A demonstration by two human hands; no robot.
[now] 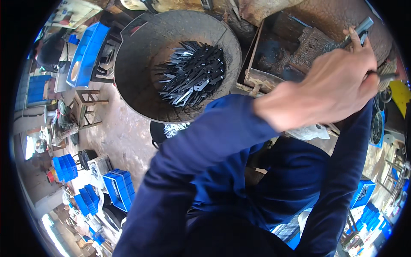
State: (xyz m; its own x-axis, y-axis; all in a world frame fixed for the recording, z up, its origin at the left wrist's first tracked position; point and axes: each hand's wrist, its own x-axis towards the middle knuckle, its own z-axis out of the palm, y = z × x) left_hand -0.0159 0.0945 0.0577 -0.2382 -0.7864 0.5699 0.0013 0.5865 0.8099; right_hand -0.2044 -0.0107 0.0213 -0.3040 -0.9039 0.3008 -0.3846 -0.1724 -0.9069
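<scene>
Silver-grey metal bar (364,25), short and narrow, is at the upper right, at the fingertips of the person's left hand (327,88). That hand, seen from the back, is curled nearly closed around it. The right hand is hidden behind the left, so its grip cannot be told; only its navy sleeve (349,171) shows. Just left sits a worn, rust-brown open box (266,82). Farther left, a large round grey basin (135,68) holds heaped thin black metal strips (195,73).
</scene>
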